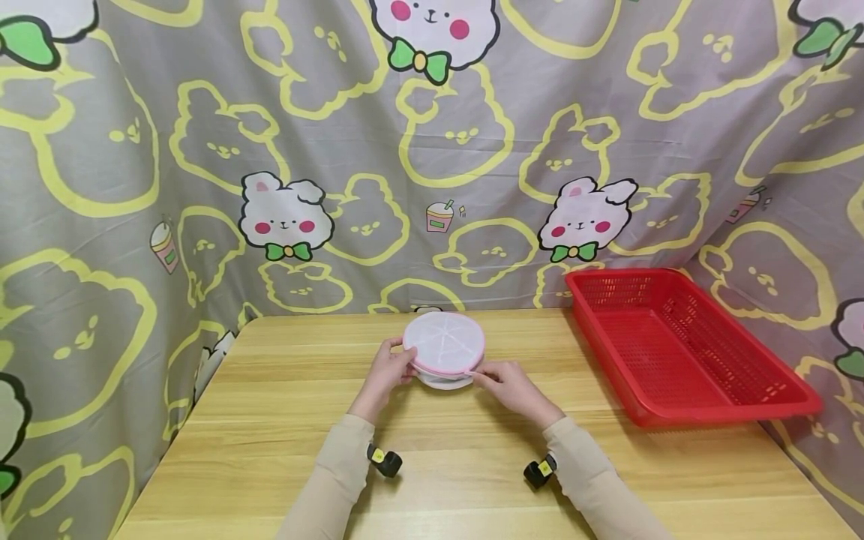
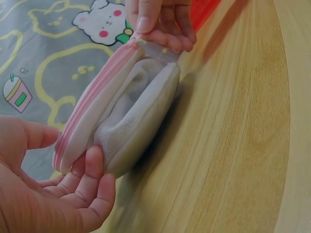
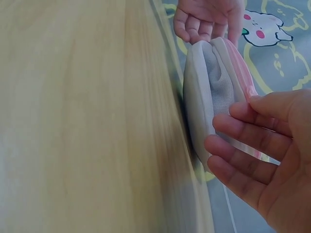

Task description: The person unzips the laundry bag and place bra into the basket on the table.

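A round white mesh laundry bag (image 1: 443,343) with a pink zipper round its top rim sits at the back middle of the table, its soft mesh side sagging inward. At its left edge, my left hand (image 1: 391,369) grips the rim, thumb on top and fingers beneath. In the left wrist view, that thumb touches the pink zipper band (image 2: 92,107). At the front right of the rim, my right hand (image 1: 509,386) pinches the zipper pull (image 3: 252,92) between thumb and index finger. The other right fingers lie along the bag's side.
A red perforated plastic basket (image 1: 702,345) stands at the right of the wooden table (image 1: 445,480). A grey curtain (image 1: 472,142) printed with rabbits hangs behind the table and along both sides. Each sleeved forearm wears a small black camera.
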`<act>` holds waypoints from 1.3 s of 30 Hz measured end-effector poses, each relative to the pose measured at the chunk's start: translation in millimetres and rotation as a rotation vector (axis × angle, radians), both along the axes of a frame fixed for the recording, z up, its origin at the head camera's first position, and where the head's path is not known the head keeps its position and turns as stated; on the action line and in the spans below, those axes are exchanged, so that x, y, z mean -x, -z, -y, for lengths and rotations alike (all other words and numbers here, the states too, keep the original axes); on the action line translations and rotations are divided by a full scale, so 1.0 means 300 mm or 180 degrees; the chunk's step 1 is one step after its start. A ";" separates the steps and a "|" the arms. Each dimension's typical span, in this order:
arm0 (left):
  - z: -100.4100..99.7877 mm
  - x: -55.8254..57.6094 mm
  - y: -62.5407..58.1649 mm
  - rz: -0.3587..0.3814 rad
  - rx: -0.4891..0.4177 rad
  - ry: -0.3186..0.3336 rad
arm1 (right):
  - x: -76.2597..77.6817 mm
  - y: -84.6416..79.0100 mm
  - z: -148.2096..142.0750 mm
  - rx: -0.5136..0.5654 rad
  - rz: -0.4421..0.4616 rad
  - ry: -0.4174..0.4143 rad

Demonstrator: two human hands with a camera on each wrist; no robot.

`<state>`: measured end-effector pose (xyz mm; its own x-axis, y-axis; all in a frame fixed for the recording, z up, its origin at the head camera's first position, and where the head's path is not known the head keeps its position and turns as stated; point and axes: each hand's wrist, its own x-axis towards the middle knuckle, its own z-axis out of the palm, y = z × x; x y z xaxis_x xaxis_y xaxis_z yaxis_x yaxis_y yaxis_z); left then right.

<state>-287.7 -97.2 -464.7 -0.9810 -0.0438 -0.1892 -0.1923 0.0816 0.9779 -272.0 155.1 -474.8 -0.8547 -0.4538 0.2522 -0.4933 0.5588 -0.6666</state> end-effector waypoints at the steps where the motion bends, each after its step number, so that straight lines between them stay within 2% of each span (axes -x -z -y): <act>1: 0.001 0.001 0.000 0.0007 -0.0008 0.0007 | 0.000 0.001 0.002 0.0009 -0.0004 -0.0002; 4: -0.001 -0.015 -0.029 0.0032 0.0009 0.0035 | -0.003 0.003 0.008 0.0023 0.0001 -0.0001; 9: -0.004 -0.014 -0.023 0.0013 0.0061 -0.0002 | -0.011 -0.001 0.018 0.0032 -0.0003 0.0033; 11: -0.002 0.001 0.006 -0.0009 0.0067 -0.0023 | -0.013 -0.002 0.021 0.0042 -0.0024 0.0030; 24: -0.007 -0.011 0.002 0.0115 0.0104 -0.0036 | -0.017 0.011 0.037 0.0005 -0.0087 0.0007; 39: -0.033 -0.019 0.001 -0.0073 0.0156 0.0006 | -0.026 0.011 0.060 -0.0001 -0.0041 0.0042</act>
